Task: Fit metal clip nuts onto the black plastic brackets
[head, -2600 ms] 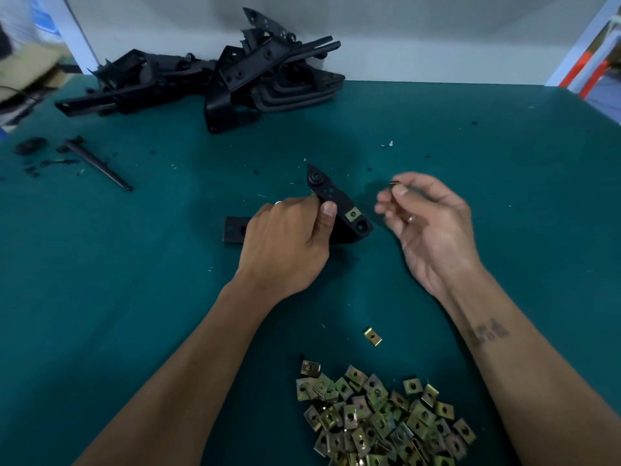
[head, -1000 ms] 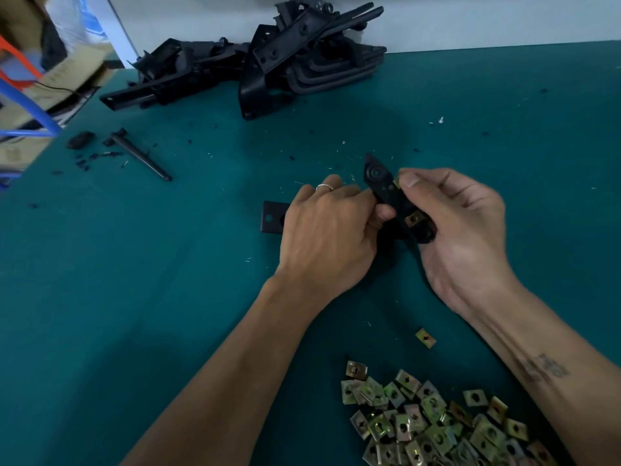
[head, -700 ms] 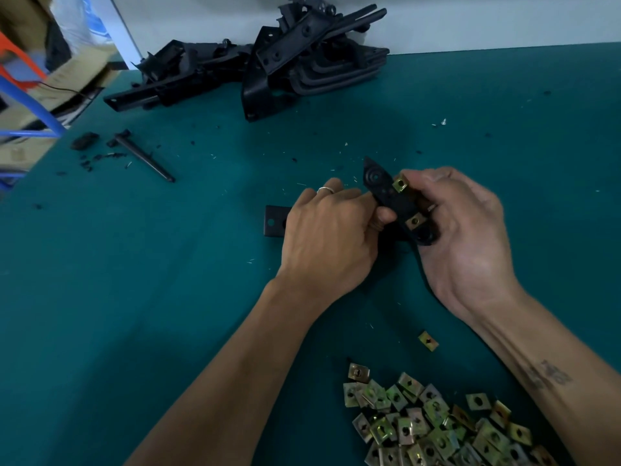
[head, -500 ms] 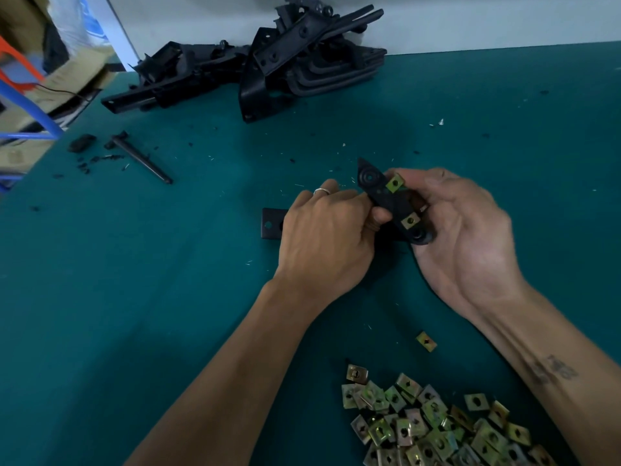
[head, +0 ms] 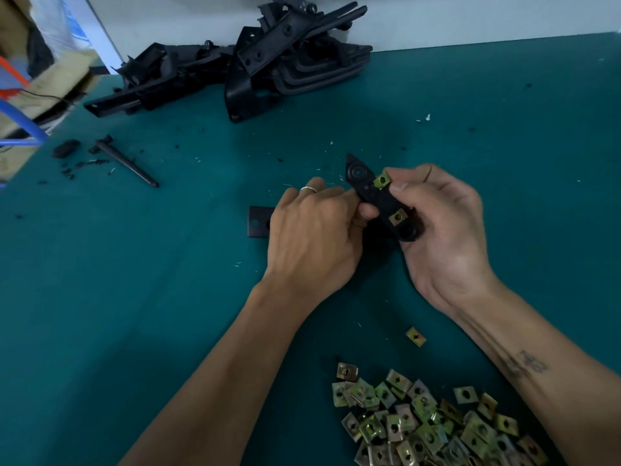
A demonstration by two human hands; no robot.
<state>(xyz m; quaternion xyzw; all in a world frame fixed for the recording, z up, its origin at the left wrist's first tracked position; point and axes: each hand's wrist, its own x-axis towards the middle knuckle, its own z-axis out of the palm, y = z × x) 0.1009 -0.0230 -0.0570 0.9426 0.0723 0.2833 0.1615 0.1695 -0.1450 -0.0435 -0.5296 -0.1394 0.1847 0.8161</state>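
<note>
Both hands grip the bracket (head: 373,193): left hand (head: 312,237) curled round it, right hand (head: 443,230) apparently pinching the upper nut (head: 382,180).

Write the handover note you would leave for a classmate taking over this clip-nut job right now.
Left hand grips the black bracket; right hand holds its far side, thumb beside the upper clip nut.
Done: two nuts sit on this bracket, the lower clip nut too.
Supplies: loose nut pile near you, one stray nut beside it.
Left: the bracket heap at the table's far edge; whether those carry nuts cannot be told.
</note>
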